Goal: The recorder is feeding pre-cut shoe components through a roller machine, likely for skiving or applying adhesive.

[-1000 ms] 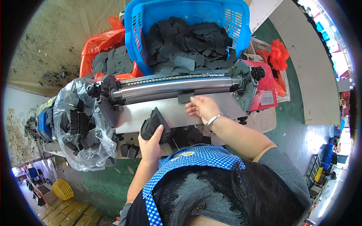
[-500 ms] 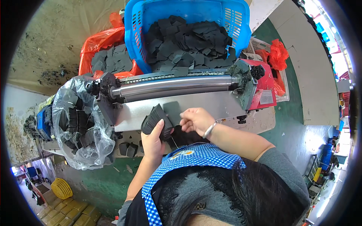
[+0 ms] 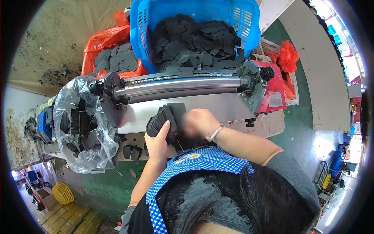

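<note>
My left hand (image 3: 159, 142) is closed around a fanned stack of thin black foam-like pieces (image 3: 160, 120), thumb on the near side. The stack is tilted over the front edge of a metal feed plate (image 3: 222, 104). One flat dark piece (image 3: 178, 112) sticks out on the stack's right side, towards my other hand. Close beside it is my right hand (image 3: 202, 124), with a silver bangle on the wrist; its fingers are smeared, so their grip does not show. Beyond the plate lies the machine's shiny steel roller (image 3: 183, 86).
Behind the roller stands a blue basket (image 3: 136, 39) of loose black pieces, with a red bag (image 3: 89, 48) of more at its left. A clear plastic bag (image 3: 105, 150) of stacked pieces sits left of the plate. The machine's red housing (image 3: 272, 87) is at the right.
The stack has turned slightly more upright in my left hand. My right hand has shifted a little and its fingers have become blurred beside the stack.
</note>
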`<state>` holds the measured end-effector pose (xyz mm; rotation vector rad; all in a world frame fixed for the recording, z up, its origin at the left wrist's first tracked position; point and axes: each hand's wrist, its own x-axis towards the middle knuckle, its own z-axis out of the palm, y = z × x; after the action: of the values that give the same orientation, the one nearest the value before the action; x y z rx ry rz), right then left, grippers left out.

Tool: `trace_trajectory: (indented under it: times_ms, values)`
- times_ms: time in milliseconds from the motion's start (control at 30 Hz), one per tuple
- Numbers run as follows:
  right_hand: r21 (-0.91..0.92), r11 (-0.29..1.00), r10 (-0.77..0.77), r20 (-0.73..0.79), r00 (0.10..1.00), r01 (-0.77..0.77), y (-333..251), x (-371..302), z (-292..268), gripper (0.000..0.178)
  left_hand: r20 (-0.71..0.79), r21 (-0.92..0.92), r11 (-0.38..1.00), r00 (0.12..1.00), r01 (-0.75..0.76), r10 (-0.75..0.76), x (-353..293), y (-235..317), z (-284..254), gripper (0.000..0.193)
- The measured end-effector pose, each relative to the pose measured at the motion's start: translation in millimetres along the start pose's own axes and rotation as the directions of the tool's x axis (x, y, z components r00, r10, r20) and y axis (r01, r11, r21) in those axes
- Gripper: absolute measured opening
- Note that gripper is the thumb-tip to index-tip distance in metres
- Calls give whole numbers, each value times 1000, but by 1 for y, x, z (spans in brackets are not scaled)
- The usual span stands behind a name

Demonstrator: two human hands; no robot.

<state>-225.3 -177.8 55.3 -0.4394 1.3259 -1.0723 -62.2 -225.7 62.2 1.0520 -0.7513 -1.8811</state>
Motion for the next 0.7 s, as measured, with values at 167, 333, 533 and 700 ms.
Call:
trace_trajectory:
  times_ms: [167, 333, 533, 700]
  values:
    - [186, 982, 57, -228, 972, -14, -9, 21, -7, 19, 24, 50, 998, 999, -27, 25, 9, 0, -13, 18]
    - [-288, 924, -240, 79, 968, 252, 0, -6, 15, 14, 22, 217, 962, 986, -167, 166, 10, -15, -14, 23]
    - [252, 967, 50, -297, 953, 28, -10, 24, -15, 19, 16, 23, 1000, 1000, -13, 13, 10, 7, -14, 19]
    - [-254, 937, -232, 56, 971, 238, 0, -3, 18, 19, -11, 217, 959, 982, -181, 188, 9, -11, -11, 22]
